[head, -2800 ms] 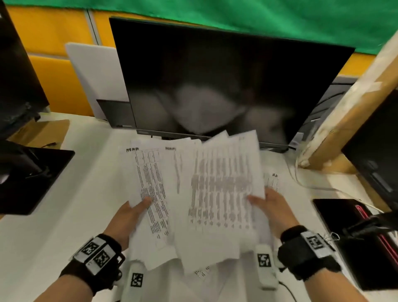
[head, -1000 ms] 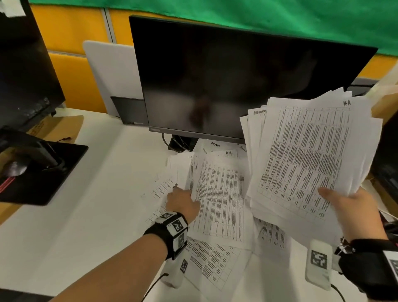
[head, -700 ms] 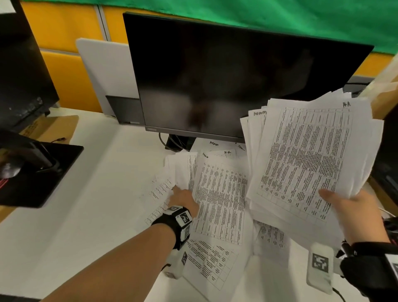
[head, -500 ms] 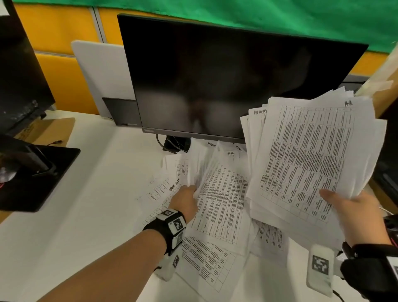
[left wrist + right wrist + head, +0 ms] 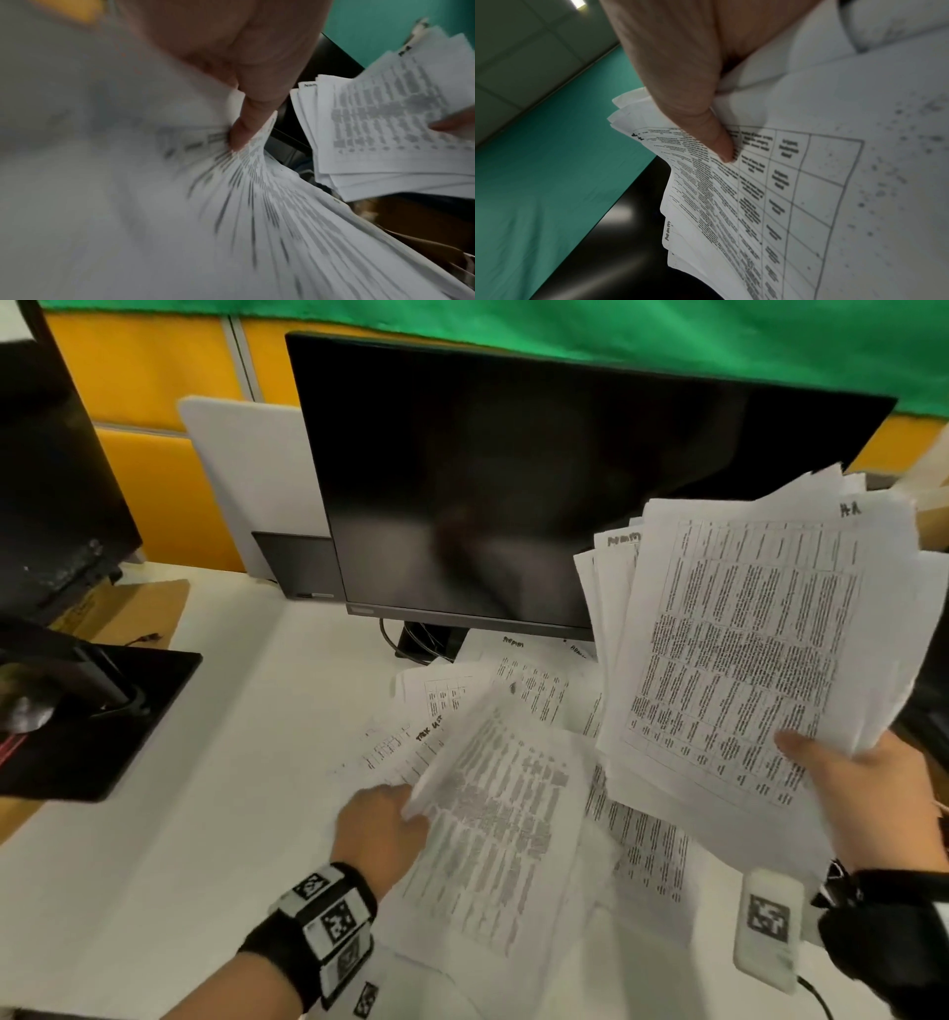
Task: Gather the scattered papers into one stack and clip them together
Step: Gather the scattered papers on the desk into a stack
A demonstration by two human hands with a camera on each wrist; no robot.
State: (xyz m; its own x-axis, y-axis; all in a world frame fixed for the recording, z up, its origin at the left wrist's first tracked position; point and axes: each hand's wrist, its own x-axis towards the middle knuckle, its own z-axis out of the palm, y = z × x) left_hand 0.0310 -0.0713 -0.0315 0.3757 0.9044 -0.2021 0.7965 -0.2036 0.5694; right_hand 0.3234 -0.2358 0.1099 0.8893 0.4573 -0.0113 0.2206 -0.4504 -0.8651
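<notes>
My right hand (image 5: 842,778) holds a thick, uneven bundle of printed sheets (image 5: 739,649) raised at the right, thumb (image 5: 716,138) pressed on the top page (image 5: 770,192). My left hand (image 5: 385,819) pinches the left edge of a few printed sheets (image 5: 493,824) and lifts it off the white desk (image 5: 179,814); the left wrist view shows the thumb (image 5: 246,125) on those blurred sheets (image 5: 257,203). More loose sheets (image 5: 513,680) lie flat under the monitor. No clip can be made out with certainty.
A dark monitor (image 5: 539,495) stands right behind the papers, its stand (image 5: 426,644) at their far edge. A second monitor's black base (image 5: 92,711) sits at the left, on cardboard (image 5: 128,613). A white board (image 5: 246,474) leans at the back.
My left hand took hold of a few sheets from the desk pile and has pulled their edge up and towards me. The right hand's bundle stayed raised.
</notes>
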